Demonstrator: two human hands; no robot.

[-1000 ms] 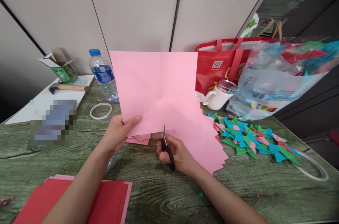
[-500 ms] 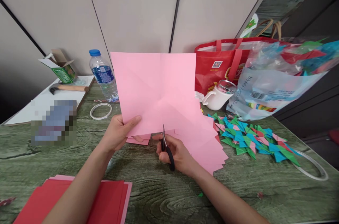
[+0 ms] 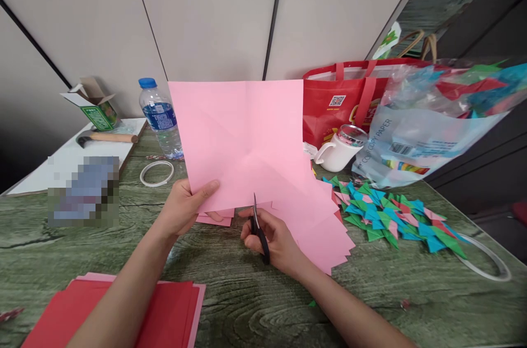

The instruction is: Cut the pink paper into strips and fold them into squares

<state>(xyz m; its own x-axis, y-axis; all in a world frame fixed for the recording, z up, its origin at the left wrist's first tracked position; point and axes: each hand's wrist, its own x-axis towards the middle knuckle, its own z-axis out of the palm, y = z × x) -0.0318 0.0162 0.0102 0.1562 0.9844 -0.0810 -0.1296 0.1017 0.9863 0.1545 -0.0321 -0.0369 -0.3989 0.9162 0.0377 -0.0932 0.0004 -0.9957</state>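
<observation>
Over the middle of the tabletop, seen from the head camera, you hold a pink sheet upright, facing you, with a faint crease down it. Your left hand pinches its lower left corner, thumb on the near face and fingers behind. Your right hand is curled around the black handles of the scissors, their tip pointing up at the sheet's bottom edge; you cannot tell whether paper lies between the blades. Just behind your right hand, more pink sheets lie fanned out. Under your left forearm is a stack of red sheets. Beyond your left hand, you have a ring of tape lying flat and a bottle standing upright. Out to your right are a heap of folded paper pieces, a white mug and a red bag.
</observation>
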